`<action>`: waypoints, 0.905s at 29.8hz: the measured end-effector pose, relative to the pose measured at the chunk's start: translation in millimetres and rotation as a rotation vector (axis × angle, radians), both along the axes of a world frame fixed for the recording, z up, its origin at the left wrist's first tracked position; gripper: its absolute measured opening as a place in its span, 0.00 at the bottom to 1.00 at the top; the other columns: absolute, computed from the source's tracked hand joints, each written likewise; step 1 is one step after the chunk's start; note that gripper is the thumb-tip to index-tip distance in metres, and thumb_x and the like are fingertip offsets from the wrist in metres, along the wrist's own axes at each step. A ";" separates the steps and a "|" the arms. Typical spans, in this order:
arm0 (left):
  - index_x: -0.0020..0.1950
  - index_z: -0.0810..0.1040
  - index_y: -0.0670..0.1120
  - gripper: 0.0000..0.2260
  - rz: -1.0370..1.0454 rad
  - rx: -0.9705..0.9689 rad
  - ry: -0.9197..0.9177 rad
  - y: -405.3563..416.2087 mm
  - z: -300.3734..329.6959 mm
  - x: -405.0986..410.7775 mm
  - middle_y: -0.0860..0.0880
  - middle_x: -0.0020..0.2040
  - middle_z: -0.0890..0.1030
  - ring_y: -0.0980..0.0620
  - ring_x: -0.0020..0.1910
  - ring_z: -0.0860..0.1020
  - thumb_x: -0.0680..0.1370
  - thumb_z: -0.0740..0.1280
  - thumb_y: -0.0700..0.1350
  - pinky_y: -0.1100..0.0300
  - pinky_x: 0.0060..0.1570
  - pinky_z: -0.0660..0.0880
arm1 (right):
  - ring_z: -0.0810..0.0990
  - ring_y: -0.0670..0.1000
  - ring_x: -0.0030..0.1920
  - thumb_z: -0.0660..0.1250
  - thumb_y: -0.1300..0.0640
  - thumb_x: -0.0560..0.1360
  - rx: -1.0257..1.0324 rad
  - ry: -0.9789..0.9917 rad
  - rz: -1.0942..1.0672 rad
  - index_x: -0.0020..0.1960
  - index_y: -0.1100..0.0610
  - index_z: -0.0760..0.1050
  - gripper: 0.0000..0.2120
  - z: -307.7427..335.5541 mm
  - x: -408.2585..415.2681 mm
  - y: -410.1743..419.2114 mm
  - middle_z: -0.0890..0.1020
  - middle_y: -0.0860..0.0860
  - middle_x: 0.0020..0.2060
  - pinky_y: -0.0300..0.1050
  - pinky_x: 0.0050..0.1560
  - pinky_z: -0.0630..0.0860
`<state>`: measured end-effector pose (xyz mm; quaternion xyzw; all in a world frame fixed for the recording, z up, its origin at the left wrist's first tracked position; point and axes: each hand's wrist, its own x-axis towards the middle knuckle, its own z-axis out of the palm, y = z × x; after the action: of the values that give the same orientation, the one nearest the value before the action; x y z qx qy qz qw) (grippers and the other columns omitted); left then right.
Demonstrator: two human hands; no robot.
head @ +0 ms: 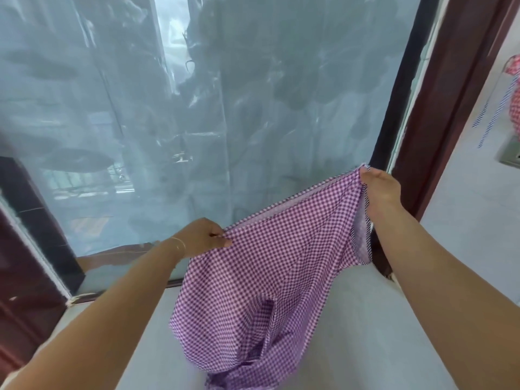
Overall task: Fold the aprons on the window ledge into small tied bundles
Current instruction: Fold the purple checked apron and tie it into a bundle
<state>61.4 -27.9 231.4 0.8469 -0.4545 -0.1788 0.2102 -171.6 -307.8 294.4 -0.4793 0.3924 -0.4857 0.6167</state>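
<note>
A purple and white checked apron [270, 277] hangs spread in the air above the pale window ledge [365, 319]. My left hand [201, 237] pinches its top edge at the left corner. My right hand [381, 187] pinches the same edge higher up at the right corner, so the edge slopes up to the right. The cloth sags between my hands and its lower part bunches on the ledge near the bottom of the view. A narrow striped trim [365, 237] shows along the apron's right side.
Behind the apron a large window pane [197, 108] is covered with plastic film. A dark red-brown frame [439, 108] borders it at right and lower left. A red checked apron with blue striped ties [516, 88] hangs on the right wall.
</note>
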 end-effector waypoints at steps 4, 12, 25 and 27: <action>0.46 0.79 0.38 0.22 0.062 -0.069 0.045 4.4 -0.9 -2.1 0.41 0.42 0.81 0.44 0.41 0.79 0.78 0.62 0.57 0.52 0.49 0.75 | 0.81 0.53 0.50 0.70 0.58 0.75 0.015 -0.001 -0.016 0.36 0.51 0.77 0.10 -2.2 0.1 -10.7 0.81 0.48 0.39 0.46 0.59 0.76; 0.44 0.81 0.36 0.21 0.211 -0.257 0.367 12.7 -12.1 -2.6 0.40 0.45 0.83 0.47 0.46 0.80 0.80 0.62 0.54 0.52 0.59 0.74 | 0.83 0.53 0.47 0.68 0.63 0.75 0.172 -0.091 0.072 0.57 0.59 0.79 0.10 -22.9 -2.3 -21.4 0.84 0.54 0.48 0.49 0.52 0.80; 0.54 0.82 0.45 0.11 0.228 -0.397 0.569 23.7 -13.7 7.4 0.47 0.50 0.84 0.45 0.53 0.81 0.81 0.61 0.46 0.50 0.59 0.74 | 0.82 0.53 0.45 0.67 0.61 0.76 0.318 -0.060 0.129 0.54 0.61 0.78 0.08 -39.6 -7.0 -15.7 0.83 0.55 0.48 0.48 0.46 0.79; 0.58 0.80 0.46 0.11 0.204 -0.400 0.623 24.8 -19.0 10.9 0.47 0.53 0.84 0.45 0.55 0.80 0.81 0.60 0.43 0.48 0.61 0.73 | 0.82 0.54 0.46 0.66 0.61 0.77 0.367 -0.078 0.159 0.54 0.62 0.77 0.08 -42.1 -6.2 -12.3 0.83 0.55 0.48 0.48 0.45 0.78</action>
<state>72.3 -3.2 212.4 0.7353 -0.3079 -0.3137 0.5159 -177.8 -320.1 252.3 -0.3692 0.4109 -0.3742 0.7449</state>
